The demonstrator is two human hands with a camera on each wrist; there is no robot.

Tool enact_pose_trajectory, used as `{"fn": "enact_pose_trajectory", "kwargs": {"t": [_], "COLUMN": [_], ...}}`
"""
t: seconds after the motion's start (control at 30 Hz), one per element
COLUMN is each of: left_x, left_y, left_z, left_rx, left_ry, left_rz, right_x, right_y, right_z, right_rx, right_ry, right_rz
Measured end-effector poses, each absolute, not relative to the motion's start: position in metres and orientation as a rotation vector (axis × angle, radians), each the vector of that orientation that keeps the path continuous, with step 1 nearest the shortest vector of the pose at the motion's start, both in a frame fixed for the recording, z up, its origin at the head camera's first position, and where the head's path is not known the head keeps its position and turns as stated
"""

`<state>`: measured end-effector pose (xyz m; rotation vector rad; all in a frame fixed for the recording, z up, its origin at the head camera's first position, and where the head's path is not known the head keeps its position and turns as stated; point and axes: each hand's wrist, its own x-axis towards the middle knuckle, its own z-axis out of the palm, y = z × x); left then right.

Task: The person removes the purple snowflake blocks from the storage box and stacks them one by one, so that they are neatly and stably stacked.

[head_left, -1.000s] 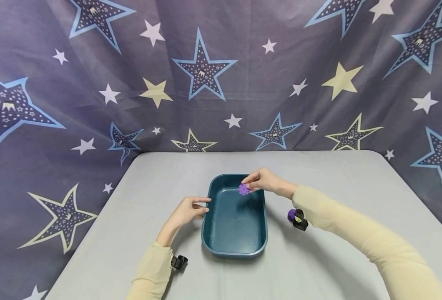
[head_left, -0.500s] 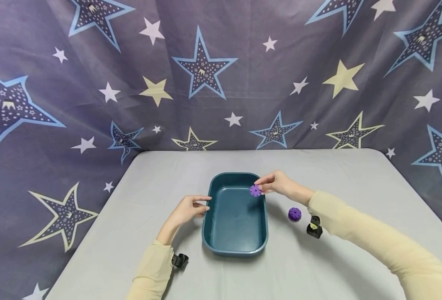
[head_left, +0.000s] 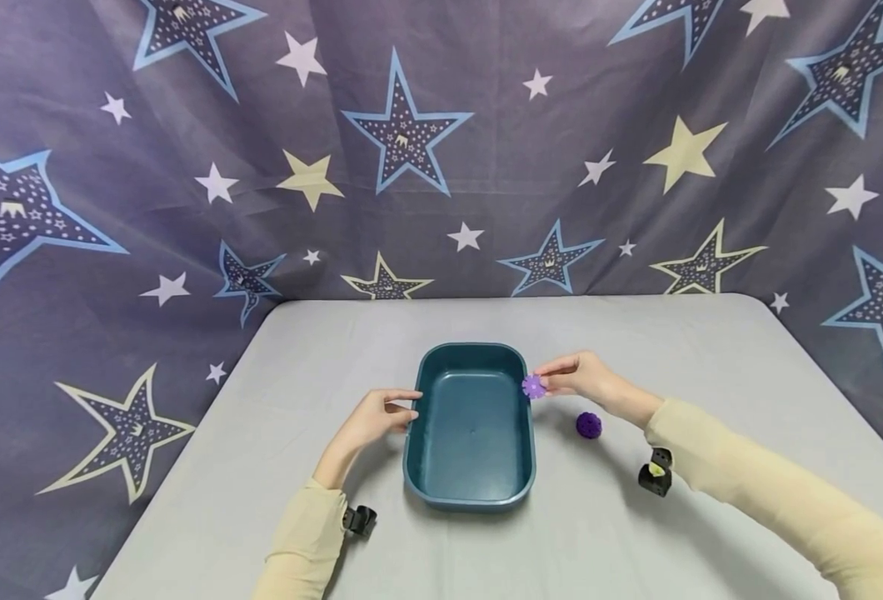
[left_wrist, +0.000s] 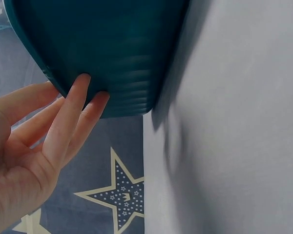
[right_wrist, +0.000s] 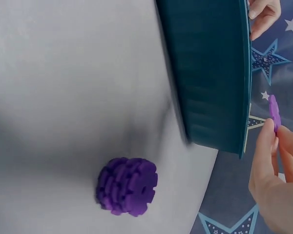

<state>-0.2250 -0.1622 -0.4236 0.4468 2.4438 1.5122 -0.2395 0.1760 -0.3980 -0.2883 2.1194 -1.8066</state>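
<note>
A dark teal plastic bin (head_left: 470,505) with rounded corners stands mid-table, its inside bare. My left hand (head_left: 370,417) holds its left rim; in the left wrist view two fingertips (left_wrist: 80,85) lie against the outer wall while the other fingers reach over the edge. Between thumb and fingertips, my right hand (head_left: 595,383) pinches a notched purple interlocking disc (head_left: 534,387), which overlaps the bin's right rim in the head view. Seen edge-on, the disc (right_wrist: 274,111) sits upright in the right wrist view. Below that hand, a short stack of matching purple discs (head_left: 588,425) rests on the table.
Light grey cloth covers the table (head_left: 321,367). A dark star-patterned curtain (head_left: 441,208) hangs right behind its far edge. Black wrist cameras, one on the left forearm (head_left: 360,522) and one on the right (head_left: 656,472), hang beneath the sleeves.
My right hand has moved right, carrying the disc from over the bin to its right rim. The disc stack, partly hidden earlier, now shows fully. My left hand stays on the rim.
</note>
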Motion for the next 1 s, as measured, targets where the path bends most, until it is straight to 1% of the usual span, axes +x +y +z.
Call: {"fn": "enact_pose_trajectory", "kwargs": {"t": [0.27, 0.6, 1.0], "left_x": [-0.223, -0.206, -0.208], "left_y": [-0.162, -0.154, -0.155], "left_z": [-0.421, -0.393, -0.395], "left_rx": [0.467, 0.457, 0.442], "left_ry": [2.436, 2.418, 2.433], "left_rz": [1.510, 1.526, 1.510], "right_x": [-0.229, -0.218, -0.206], "right_y": [0.191, 0.213, 0.230], "right_z": [-0.403, -0.406, -0.417], "right_rx": [-0.191, -0.158, -0.129], "right_ry": [2.108, 2.128, 2.158], "right_rz": [-1.884, -1.861, -1.782]}}
